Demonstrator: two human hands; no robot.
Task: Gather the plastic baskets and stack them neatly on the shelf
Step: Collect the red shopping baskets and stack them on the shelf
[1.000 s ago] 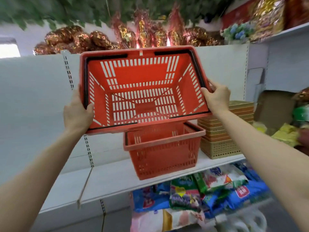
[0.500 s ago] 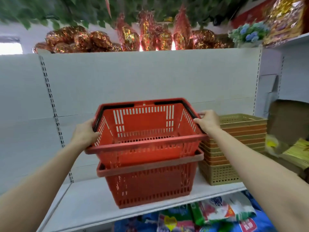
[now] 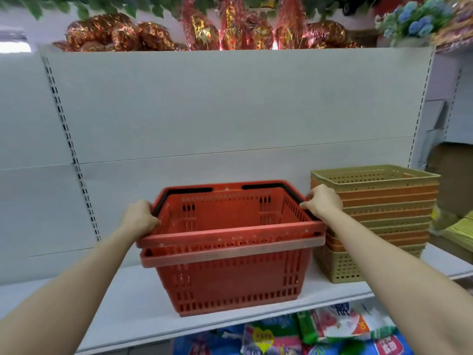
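A red plastic basket (image 3: 230, 233) with black handles is nested almost fully inside a second red basket (image 3: 233, 285) that stands on the white shelf (image 3: 128, 311). Their rims lie close together, nearly touching. My left hand (image 3: 139, 219) grips the top basket's left rim and my right hand (image 3: 323, 202) grips its right rim. To the right on the same shelf stands a stack of several tan and orange perforated baskets (image 3: 373, 216).
The white back panel (image 3: 230, 111) rises behind the shelf. Foil-wrapped red and gold packs (image 3: 230, 32) sit on top. Colourful bags (image 3: 320, 331) fill the level below. Yellow packets (image 3: 460, 231) and a cardboard box (image 3: 453, 175) are at the far right.
The top red basket came down from a raised, tilted position and sank into the lower basket on the shelf. Both hands lowered with it and stayed on its rim.
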